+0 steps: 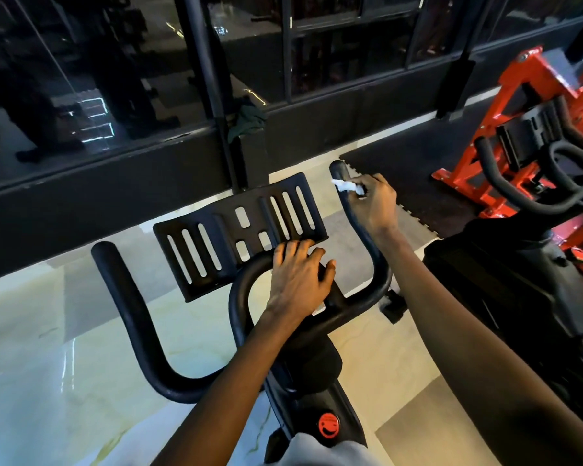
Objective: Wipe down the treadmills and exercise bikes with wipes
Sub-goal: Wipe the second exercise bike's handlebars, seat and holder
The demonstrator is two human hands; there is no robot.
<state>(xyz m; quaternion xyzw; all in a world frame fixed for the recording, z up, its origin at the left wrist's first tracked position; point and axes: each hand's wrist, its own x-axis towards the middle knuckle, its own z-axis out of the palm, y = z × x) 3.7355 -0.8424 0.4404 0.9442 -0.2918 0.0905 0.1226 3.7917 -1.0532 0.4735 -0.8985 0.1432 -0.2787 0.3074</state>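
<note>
floor: pale glossy tile (48, 381); black rubber mat (421, 173) | wall: dark glass panels (81, 62)

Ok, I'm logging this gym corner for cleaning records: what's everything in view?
bike: one, black, centre
handlebar: one, black, on the bike
tray: one, black, slotted, above the handlebar
knob: one, red, low on the bike
wipe: one, white, at the right handlebar tip
second tray: one, black, far right
frame: one, red, upper right
mat: one, black, floor at right
cloth: one, dark green, upper centre
left hand: one, rests on the handlebar loop
right hand: one, pinches the wipe
</note>
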